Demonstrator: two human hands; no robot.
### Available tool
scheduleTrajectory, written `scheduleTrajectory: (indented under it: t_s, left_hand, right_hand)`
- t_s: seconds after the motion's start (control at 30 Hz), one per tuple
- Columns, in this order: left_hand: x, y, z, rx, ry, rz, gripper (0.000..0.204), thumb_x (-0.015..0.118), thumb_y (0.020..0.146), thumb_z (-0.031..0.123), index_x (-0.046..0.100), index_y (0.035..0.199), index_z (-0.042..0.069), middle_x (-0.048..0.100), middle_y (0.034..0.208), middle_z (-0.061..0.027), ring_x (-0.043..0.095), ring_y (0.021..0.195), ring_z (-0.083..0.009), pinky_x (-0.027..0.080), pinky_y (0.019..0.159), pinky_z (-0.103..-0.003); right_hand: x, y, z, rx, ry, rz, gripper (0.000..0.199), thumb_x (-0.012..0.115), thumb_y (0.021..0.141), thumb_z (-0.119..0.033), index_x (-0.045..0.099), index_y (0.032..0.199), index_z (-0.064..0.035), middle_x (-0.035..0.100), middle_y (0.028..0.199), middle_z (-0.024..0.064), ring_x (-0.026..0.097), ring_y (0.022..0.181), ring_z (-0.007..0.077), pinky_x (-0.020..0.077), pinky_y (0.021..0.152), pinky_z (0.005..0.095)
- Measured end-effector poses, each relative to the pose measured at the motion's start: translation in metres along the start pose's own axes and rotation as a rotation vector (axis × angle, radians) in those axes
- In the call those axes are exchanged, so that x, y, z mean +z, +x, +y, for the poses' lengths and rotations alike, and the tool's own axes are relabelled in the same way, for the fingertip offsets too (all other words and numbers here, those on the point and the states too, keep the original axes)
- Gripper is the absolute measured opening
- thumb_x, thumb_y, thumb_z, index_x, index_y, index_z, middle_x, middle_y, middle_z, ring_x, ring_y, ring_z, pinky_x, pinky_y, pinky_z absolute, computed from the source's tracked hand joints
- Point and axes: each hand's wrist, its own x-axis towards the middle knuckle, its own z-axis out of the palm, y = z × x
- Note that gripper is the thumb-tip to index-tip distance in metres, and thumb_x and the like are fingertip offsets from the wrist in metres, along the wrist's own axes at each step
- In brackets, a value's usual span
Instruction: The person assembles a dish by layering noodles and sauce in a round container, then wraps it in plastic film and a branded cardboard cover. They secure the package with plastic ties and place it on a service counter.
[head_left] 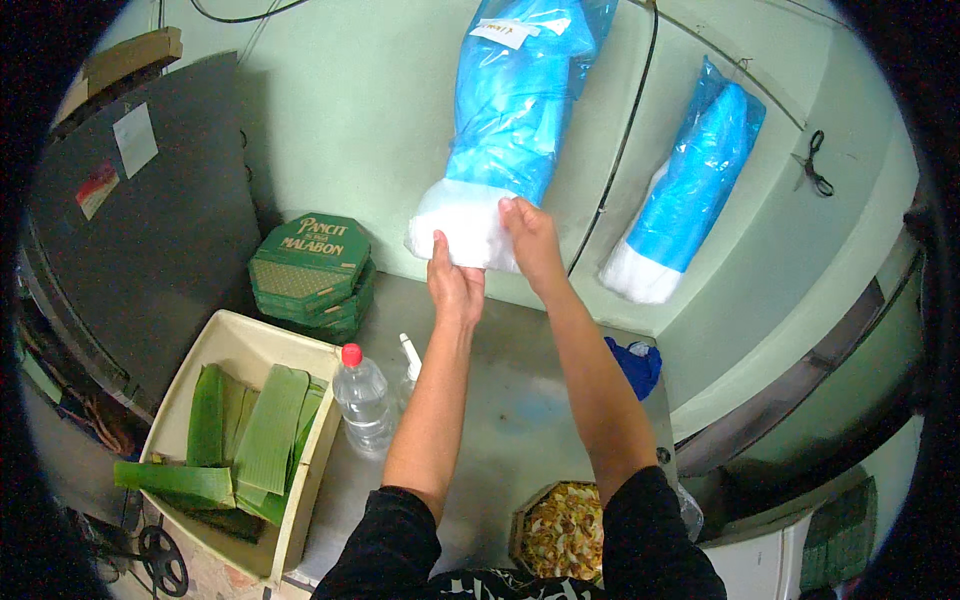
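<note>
A long, slim blue-and-white bundle in crinkled, glossy clear plastic hangs against the smooth pale-green far wall; its blue stretch is shiny and creased, while its near end is soft-looking, cloudy white and rounded. A similar wrapped bundle hangs to its right. On the dull grey metal surface, far left, sit stacked octagonal green boxes; nearer stand a clear bottle with a red cap and, just to its right, a white-nozzled spray bottle. At left, a cream plastic tub holds ribbed, flat-cut green leaves. A crumpled dark-blue cloth lies at right, and chopped yellow-and-white food fills an octagonal tray at the near side.

The blue-and-white bundle lies at the far side of both hands, its white end between them: the left hand grips its near edge, thumb in front, and the right hand pinches its right side with curled fingers.
</note>
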Motion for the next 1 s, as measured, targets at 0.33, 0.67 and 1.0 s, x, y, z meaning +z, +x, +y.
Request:
scheduleTrajectory:
  t_s: [0.33,0.67,1.0]
  left_hand:
    - [-0.052,-0.028,0.034,-0.521,0.138,-0.188,0.066,0.042,0.093,0.055,0.05,0.124,-0.003,0.06,0.119,-0.0166,0.057,0.111,-0.0288,0.045,0.095,-0.039]
    - [-0.072,-0.098,0.118,-0.719,0.67,-0.024,0.044,0.058,0.091,0.03,0.048,0.125,0.004,0.06,0.117,-0.0151,0.062,0.09,-0.0211,0.053,0.079,-0.032]
    - [-0.077,-0.322,0.22,-0.638,1.336,-0.049,0.019,0.068,0.078,0.011,0.065,0.096,0.006,0.065,0.091,-0.0026,0.059,0.083,-0.0115,0.049,0.071,-0.029]
  right_hand:
    - [0.009,-0.103,0.057,-0.209,-0.596,-0.598,0.018,0.053,0.085,-0.026,0.066,0.085,-0.0123,0.064,0.094,0.0095,0.055,0.095,0.0278,0.0343,0.085,0.05]
    - [0.055,-0.355,-0.03,-1.04,-0.516,-1.366,0.012,0.064,0.069,-0.022,0.071,0.074,-0.0141,0.065,0.08,0.0029,0.056,0.095,0.0216,0.0295,0.099,0.0499]
    - [0.08,-0.545,-0.165,-0.999,0.165,-1.739,0.022,0.059,0.074,-0.028,0.067,0.072,-0.0074,0.064,0.07,0.0114,0.063,0.072,0.0327,0.0497,0.064,0.0415]
